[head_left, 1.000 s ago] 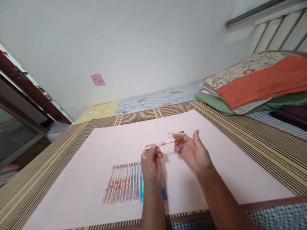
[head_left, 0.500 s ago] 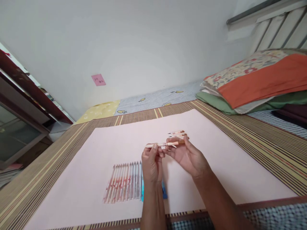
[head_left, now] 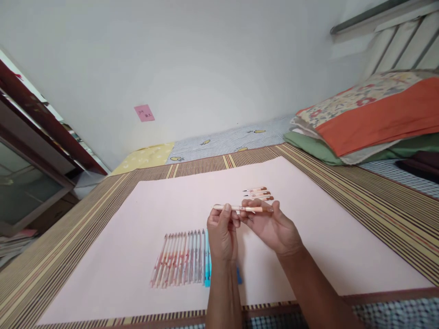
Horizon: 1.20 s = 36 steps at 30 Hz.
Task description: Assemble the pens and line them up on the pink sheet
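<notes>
A slim pen (head_left: 255,209) with a white barrel and an orange-brown right end lies level between my hands, above the pink sheet (head_left: 137,214). My left hand (head_left: 223,233) pinches its white left part between thumb and fingers. At the orange end, my right hand (head_left: 274,228) holds it with the fingertips along the barrel and the thumb by the tip. Just behind the right fingers, several similar pens (head_left: 254,189) with brown ends lie stacked in a short column. A row of several pale pens (head_left: 176,260) lies left of my left wrist, with blue pens (head_left: 207,262) partly hidden behind the forearm.
The sheet lies on a striped mat (head_left: 103,201) over a bed. Folded bedding and an orange-edged pillow (head_left: 380,123) are piled at the right. A white wall (head_left: 219,68) with a pink note (head_left: 144,113) rises behind. A dark-framed cabinet (head_left: 27,160) stands left.
The view has shifted slightly, so things sit a little further right. My right fingers have moved along the pen, showing more of its orange end, and the stacked pens are less covered.
</notes>
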Available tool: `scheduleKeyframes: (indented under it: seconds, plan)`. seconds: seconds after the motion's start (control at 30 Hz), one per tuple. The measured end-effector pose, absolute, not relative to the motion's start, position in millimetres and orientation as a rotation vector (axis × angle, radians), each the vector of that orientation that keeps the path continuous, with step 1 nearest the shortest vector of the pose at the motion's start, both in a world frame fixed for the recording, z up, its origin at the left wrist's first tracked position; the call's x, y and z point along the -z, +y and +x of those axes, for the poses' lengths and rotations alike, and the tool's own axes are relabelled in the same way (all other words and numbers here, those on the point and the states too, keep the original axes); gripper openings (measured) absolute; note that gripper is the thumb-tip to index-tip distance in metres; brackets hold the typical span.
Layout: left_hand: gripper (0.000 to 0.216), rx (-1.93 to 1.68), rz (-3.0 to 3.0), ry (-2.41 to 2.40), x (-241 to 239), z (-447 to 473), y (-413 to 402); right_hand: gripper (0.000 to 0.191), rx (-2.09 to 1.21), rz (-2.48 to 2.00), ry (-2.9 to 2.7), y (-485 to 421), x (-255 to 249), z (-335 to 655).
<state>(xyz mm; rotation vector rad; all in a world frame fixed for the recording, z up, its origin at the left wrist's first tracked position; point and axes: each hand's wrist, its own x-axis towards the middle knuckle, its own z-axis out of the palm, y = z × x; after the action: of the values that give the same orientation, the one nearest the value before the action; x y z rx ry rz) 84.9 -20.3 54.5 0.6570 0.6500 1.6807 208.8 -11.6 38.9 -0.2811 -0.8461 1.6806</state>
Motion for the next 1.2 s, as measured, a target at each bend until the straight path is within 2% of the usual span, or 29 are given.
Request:
scheduleKeyframes:
  seconds: [0.37, 0.63, 0.97, 1.2]
  plan:
    - [0.022, -1.727, 0.567, 0.585, -49, 85, -18, 0.042, -1.712, -0.184, -0.881, -11, -35, 209]
    - [0.028, -1.725, 0.51, 0.586, -51, 82, -16, 0.049, -1.714, -0.224, -0.937, -13, -33, 202]
    - [0.04, -1.748, 0.626, 0.726, -48, 93, -18, 0.046, -1.653, -0.354, -0.81, -7, -29, 210]
    - [0.04, -1.789, 0.623, 0.835, -44, 92, -15, 0.038, -1.694, -0.434, -0.69, 4, -24, 217]
